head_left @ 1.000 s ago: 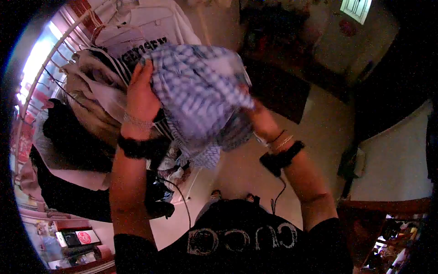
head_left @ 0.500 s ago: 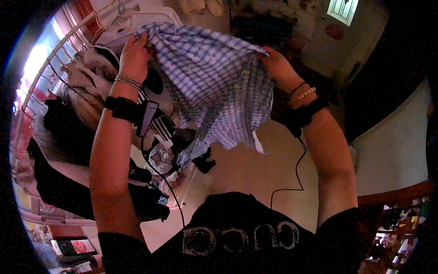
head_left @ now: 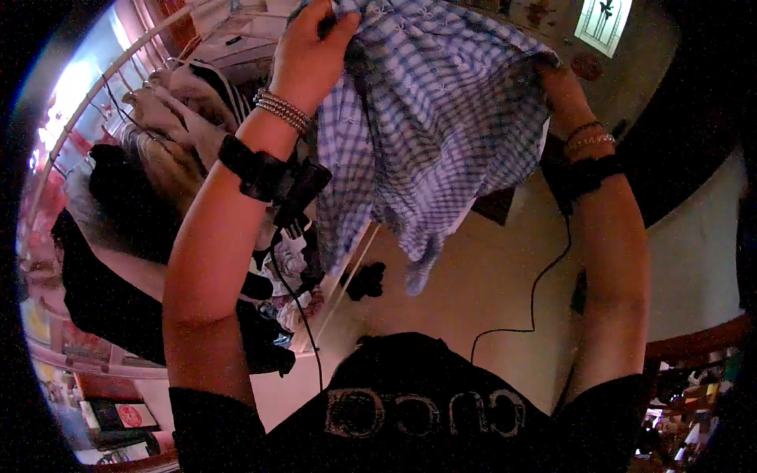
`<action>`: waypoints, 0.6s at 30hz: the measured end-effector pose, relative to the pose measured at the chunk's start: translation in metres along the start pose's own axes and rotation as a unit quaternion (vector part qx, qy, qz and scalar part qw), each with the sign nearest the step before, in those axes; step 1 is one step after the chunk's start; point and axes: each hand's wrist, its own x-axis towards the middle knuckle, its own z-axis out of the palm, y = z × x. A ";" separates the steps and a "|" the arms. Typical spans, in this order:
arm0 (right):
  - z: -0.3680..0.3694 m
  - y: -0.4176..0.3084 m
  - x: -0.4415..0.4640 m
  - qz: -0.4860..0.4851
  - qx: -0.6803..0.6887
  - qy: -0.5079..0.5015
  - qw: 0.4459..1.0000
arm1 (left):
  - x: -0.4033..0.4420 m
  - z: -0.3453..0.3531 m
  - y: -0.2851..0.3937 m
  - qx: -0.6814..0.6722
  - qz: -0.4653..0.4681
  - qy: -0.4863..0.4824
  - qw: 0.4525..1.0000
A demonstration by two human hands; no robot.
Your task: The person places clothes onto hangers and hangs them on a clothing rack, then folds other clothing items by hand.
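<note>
A blue-and-white checkered cloth [head_left: 441, 110] hangs spread between my raised hands, its lower end drooping toward the floor. At the upper left, my left hand [head_left: 315, 55] pinches one edge of it between thumb and fingers. My right hand [head_left: 561, 91] is closed at the cloth's upper right corner, its fingertips partly hidden by the fabric. Each wrist bears bracelets and a black strap with a cable running down from it.
Clothes [head_left: 169, 118] hang on a curved rail [head_left: 93, 75] at the left. Crumpled fabric [head_left: 292, 264] lies on a low surface below them. A black item [head_left: 365, 281] is on the floor [head_left: 441, 307]. A pale panel [head_left: 686, 260] stands at the right.
The cloth has gone from bunched to spread out. Both hands have risen, moved apart and then shifted right, carrying it away from the hanging clothes.
</note>
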 end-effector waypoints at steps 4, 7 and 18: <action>-0.040 -0.003 0.000 0.150 0.240 -0.045 0.958 | -0.005 0.010 0.027 0.305 -0.059 0.060 0.949; -0.053 -0.012 0.005 0.143 0.152 -0.063 0.976 | -0.013 0.015 0.033 0.310 0.065 0.067 0.946; -0.059 -0.134 -0.044 0.223 0.824 0.067 0.516 | -0.022 0.094 0.131 -0.488 -0.100 0.027 0.867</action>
